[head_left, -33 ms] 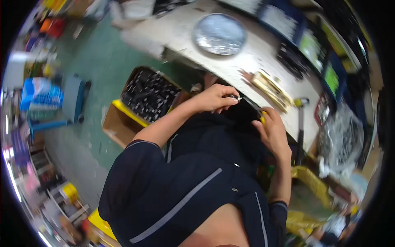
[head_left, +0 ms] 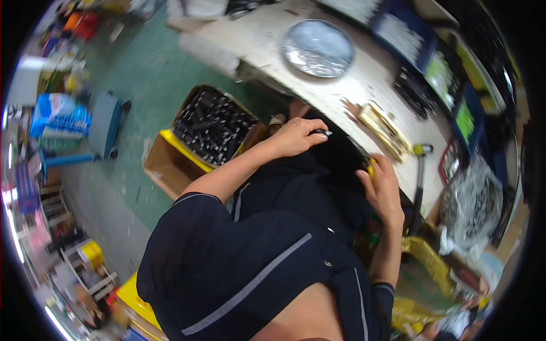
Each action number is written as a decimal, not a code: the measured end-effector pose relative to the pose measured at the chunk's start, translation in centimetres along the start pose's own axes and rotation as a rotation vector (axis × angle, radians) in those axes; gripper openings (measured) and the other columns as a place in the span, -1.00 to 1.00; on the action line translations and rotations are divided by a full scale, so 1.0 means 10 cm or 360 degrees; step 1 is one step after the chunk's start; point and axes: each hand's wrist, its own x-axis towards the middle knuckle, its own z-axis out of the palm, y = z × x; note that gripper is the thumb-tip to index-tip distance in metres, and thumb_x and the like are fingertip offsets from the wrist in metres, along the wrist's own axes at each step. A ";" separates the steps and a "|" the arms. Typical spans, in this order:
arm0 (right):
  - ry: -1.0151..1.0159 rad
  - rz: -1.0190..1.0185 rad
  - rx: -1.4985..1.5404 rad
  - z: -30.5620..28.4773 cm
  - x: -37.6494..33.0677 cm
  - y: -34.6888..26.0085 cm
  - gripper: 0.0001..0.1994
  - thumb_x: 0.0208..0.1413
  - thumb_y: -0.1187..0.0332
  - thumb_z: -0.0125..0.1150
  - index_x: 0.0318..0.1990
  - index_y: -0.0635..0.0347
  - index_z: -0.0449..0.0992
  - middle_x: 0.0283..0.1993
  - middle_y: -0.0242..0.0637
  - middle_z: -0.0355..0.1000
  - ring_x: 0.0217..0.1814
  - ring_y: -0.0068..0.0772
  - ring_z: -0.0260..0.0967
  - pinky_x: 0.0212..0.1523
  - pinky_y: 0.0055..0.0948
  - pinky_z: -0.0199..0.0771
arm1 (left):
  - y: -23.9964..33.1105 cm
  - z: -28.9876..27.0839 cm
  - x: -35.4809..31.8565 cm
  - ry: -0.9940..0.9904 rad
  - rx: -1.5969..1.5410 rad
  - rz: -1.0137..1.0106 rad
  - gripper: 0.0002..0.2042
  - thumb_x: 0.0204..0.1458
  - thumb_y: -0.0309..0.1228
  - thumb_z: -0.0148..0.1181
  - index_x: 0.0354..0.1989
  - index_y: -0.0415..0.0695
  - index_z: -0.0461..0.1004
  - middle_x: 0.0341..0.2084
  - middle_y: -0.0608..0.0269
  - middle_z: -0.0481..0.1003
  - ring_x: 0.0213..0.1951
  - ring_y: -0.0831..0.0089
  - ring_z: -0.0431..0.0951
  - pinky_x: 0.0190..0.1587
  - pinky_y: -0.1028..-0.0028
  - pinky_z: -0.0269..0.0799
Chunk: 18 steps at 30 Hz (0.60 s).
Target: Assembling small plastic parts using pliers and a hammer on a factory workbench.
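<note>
Moved a little to the right since the earlier frame: our right hand [head_left: 384, 190] and the disc [head_left: 318, 48].
Near the middle of the frame, our left hand [head_left: 298, 136] pinches a small piece [head_left: 326, 133], dark with a pale tip, between thumb and finger. Right of the middle, our right hand curls around a yellow thing [head_left: 371, 169]; our fingers hide most of it. Both hands are by the front edge of the white table [head_left: 256, 34], well apart from each other. On the table, at the upper right, we see a cream block [head_left: 384, 131]. Left of our left hand, a box [head_left: 257, 135] holds lots of black bits [head_left: 213, 128]. We see a blue cart [head_left: 105, 125] at the far left.
</note>
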 end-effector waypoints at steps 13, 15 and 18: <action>-0.0248 0.0142 -0.0023 0.08 0.11 -0.21 -0.71 0.01 0.26 0.13 -0.37 0.41 0.41 -0.19 -0.06 0.31 -0.16 -0.01 0.27 -0.15 -0.24 0.30 | -2.82 -1.26 -1.18 0.0871 0.1908 -0.0975 -0.66 -0.01 -0.45 -0.10 -0.01 -0.11 0.26 -0.17 0.04 0.32 -0.20 0.10 0.39 -0.18 0.21 0.33; -0.0236 0.0117 -0.0087 0.09 0.11 -0.23 -0.71 0.02 0.25 0.12 -0.38 0.41 0.41 -0.19 -0.06 0.31 -0.17 -0.01 0.29 -0.17 -0.25 0.31 | -3.07 -1.22 -1.24 0.0838 0.1864 -0.1313 -0.58 0.01 -0.45 -0.13 0.11 -0.17 0.14 -0.02 -0.06 0.23 -0.15 0.01 0.37 -0.12 0.15 0.30; -0.0277 0.0111 -0.0103 0.09 0.12 -0.25 -0.71 0.01 0.25 0.13 -0.39 0.41 0.41 -0.19 -0.05 0.32 -0.18 0.00 0.29 -0.17 -0.24 0.32 | -3.17 -1.19 -1.27 0.0902 0.1528 -0.1361 -0.51 -0.04 -0.52 -0.12 0.15 -0.20 0.09 0.15 -0.10 0.07 -0.05 -0.04 0.31 -0.03 0.13 0.26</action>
